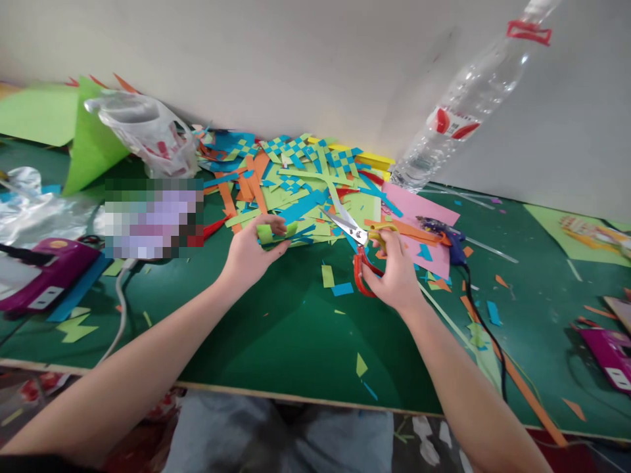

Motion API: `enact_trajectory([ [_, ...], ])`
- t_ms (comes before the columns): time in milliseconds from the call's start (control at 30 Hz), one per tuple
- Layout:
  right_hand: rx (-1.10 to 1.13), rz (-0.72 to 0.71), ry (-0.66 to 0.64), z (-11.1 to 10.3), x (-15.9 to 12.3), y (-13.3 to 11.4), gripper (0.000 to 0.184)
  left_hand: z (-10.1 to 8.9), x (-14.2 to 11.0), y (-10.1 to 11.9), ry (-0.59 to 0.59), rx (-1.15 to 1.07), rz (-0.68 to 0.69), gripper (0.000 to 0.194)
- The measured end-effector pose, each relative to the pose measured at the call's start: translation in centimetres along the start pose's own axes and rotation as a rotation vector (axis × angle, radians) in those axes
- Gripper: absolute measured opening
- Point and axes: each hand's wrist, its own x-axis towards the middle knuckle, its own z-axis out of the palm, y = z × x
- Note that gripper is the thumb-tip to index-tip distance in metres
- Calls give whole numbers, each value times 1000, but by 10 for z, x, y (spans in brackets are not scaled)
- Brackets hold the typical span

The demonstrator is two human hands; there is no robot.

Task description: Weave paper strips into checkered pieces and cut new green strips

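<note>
Scissors in the right hand, firmly within its grasp, with one yellow handle and one red handle spread apart and the steel blades angled away toward the far left. Light-green paper piece in the left hand, between curled fingers and thumb; how tight a pinch, cannot tell. Just beyond both hands, against the foot of the pale wall, a loose heap of paper strips in blue, light green and orange, with blue-and-green checkered weaves along the back. Near the right hand, a pink sheet under orange and blue scraps, and beside it a dark blue glue gun with a black cord trailing toward the table edge. Behind these, a clear plastic bottle, seen tilted. To the far left, a cup in a clear plastic bag, a bright green sheet and a magenta device. Between the forearms, on the green table, a green clipping touching or just beside a blue one.
</note>
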Motion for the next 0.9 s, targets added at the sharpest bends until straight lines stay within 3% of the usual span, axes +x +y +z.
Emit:
enact_trajectory([
  [67, 4, 19, 11, 0, 0, 2, 44, -2, 0, -6, -51, -27, 20, 45],
  [133, -8, 29, 22, 0, 1, 4, 43, -4, 1, -12, -102, -71, 32, 46],
  [300, -29, 31, 63, 1, 3, 7, 40, -9, 0, -16, -184, 25, -16, 36],
  [433, -27, 24, 86, -1, 4, 9, 39, -11, -2, -6, -220, 271, -19, 21],
  [567, -12, -7, 16, -2, 4, 10, 45, -12, -3, 0, -192, 431, 59, 12],
  [900, -69, -150, -117, 0, 2, 10, 49, -16, -4, 1, -28, 337, 397, 17],
])
